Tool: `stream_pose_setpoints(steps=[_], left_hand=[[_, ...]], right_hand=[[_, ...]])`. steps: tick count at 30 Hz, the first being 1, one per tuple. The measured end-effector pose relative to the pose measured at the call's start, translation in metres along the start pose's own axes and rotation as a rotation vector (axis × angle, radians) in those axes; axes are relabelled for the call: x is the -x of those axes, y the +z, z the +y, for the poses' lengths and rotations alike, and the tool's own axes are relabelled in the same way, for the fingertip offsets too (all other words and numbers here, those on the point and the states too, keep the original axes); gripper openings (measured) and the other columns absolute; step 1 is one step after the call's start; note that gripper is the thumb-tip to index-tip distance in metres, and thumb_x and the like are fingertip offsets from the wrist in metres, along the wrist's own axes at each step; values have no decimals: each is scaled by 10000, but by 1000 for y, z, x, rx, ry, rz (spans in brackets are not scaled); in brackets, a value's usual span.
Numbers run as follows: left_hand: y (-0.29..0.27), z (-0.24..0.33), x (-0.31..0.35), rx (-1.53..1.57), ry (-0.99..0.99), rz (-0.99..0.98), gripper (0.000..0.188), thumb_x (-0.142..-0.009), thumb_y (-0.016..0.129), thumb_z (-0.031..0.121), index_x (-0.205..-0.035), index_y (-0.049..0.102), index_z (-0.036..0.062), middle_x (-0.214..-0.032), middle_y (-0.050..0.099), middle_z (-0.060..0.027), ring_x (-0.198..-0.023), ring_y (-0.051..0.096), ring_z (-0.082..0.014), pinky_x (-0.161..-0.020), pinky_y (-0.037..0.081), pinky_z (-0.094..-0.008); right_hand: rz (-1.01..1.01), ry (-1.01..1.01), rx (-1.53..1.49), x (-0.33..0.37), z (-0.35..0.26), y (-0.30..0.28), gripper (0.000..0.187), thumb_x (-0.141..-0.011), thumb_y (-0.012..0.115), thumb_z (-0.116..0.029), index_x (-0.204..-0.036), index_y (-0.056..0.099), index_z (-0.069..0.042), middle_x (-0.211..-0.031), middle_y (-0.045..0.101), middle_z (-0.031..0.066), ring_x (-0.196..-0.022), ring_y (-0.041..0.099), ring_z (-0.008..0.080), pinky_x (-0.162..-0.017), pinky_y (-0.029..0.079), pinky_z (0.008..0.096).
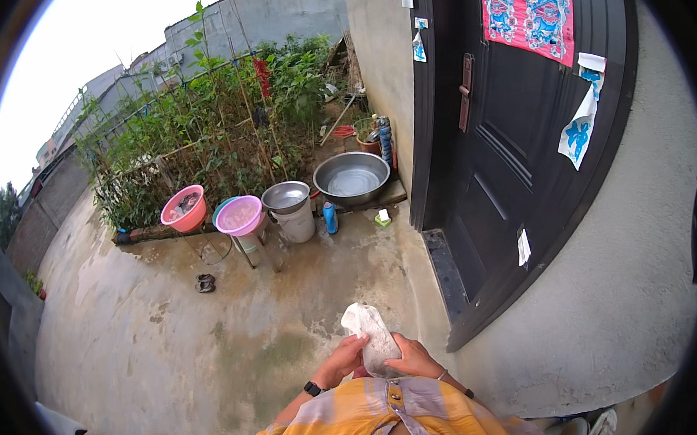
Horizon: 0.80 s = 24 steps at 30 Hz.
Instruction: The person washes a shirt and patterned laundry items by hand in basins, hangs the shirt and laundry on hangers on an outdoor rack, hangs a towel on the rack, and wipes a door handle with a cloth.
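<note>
A whitish cloth, greyed in its lower part and long like a sock, is held in front of my body. My left hand grips its left side, with the thumb along it and a dark watch on the wrist. On the opposite side my right hand closes round its lower part, and a thin bracelet circles that wrist. The cloth's upper end stands up past my fingers and folds over to the left. Its lower end is partly hidden by my hands and the yellow checked shirt.
Ahead stand a coral basin, a pink-purple basin on a stand, a metal bowl on a white bucket, a blue bottle and a wide metal tub. A dark door is at right, plants beyond.
</note>
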<state>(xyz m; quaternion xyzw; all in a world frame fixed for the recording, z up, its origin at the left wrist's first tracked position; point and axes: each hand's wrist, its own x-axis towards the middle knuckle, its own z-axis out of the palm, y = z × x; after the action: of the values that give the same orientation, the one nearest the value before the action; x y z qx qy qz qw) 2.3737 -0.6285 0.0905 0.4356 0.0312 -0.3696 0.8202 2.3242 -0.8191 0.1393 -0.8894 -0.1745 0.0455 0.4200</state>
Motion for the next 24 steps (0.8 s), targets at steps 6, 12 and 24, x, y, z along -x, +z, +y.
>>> stream_pose_setpoints(steps=[6,12,24], left_hand=[[-55,122,-176,-364,-52,5,267,-862,512,290,-973,563,52,-887,609,-41,-788,579,-136,-684,474,-284],[-93,255,-310,-1376,317,157,251,-768,602,296,-878,612,71,-813,632,-117,-757,609,-248,-657,475,-348],[-193,369,-490,-1513,-61,597,361,-696,661,319,-958,604,77,-875,617,-170,-833,583,-332,-720,469,-410]], right_hand=[[380,238,45,-171,83,-83,592,-616,684,-203,-1129,463,-6,-984,577,200,-953,547,337,-798,441,354],[692,399,391,-307,133,-252,314,-635,687,-169,-895,582,-29,-863,600,188,-826,572,356,-719,457,386],[1123,360,1080,-580,264,-606,205,-753,612,-159,-871,546,-4,-984,512,146,-885,515,326,-755,433,387]])
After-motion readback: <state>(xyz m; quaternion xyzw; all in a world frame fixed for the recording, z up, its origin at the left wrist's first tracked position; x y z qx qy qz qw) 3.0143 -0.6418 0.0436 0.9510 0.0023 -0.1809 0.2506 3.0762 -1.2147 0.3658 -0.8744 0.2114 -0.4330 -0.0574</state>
